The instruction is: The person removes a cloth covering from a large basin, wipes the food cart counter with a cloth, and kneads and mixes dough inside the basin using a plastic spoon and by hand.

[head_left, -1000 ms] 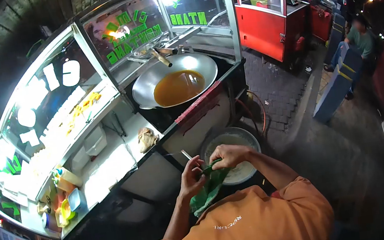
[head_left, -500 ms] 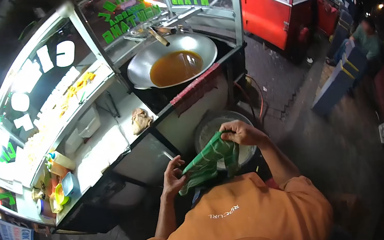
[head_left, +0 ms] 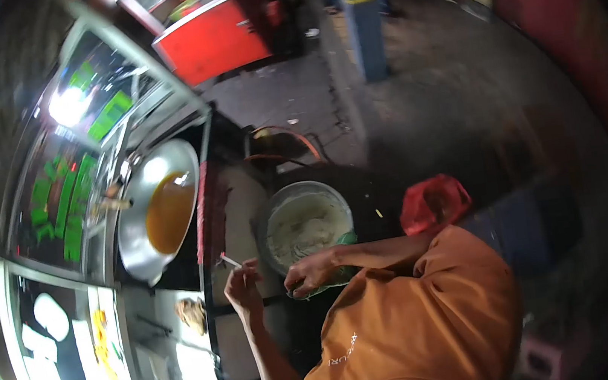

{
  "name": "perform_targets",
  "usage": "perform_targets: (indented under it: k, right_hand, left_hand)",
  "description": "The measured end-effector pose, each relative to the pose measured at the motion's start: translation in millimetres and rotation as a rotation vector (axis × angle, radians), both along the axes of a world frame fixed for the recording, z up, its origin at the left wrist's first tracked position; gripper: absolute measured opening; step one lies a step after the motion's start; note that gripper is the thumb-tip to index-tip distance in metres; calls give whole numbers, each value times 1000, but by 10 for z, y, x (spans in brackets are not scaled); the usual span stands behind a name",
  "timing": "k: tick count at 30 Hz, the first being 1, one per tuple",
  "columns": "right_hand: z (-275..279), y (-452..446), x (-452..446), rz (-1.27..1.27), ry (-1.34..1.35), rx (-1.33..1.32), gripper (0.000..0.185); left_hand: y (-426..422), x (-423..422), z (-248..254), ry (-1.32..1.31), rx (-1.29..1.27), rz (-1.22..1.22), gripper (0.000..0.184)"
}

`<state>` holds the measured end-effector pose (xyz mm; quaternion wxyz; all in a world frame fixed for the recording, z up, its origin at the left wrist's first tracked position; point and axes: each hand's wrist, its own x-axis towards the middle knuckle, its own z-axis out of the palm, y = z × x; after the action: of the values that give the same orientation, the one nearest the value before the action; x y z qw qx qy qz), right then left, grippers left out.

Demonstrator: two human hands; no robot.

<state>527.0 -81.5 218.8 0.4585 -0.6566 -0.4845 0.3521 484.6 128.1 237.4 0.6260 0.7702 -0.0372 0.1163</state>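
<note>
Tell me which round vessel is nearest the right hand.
The basin of pale mix, beside the stall; its rim is close to the right hand. The wok, farther off on the stall, holds orange-brown liquid.

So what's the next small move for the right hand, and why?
Probably ease the right hand and its green cloth back toward the shirt. The cloth shows right at the near rim of the bowl, which holds a pale mixture, so a loose edge might dip in. Whether it touches the rim, I can't tell.
</note>
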Motion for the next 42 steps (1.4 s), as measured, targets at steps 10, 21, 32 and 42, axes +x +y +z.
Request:
perform_targets:
  k: [10,21,32,42]
  right_hand:
    - [-406,-96,-722,-430,84,48,28]
    - [-515,-864,-1583,-636,-52,243,46]
    - [-464,-1552,-2208,-748,34,261,45]
    - [-281,-1801,-2329,-676,195,241,43]
  left_hand:
    - [-2112,380,913,126,-74,-823,16]
    - [-4488,-659,1202,-335,95,-1219,17]
    - [-5206,-1096,1192,-532,530,-1114,14]
    - [-4982,-1053,1123,-642,315,-1139,33]
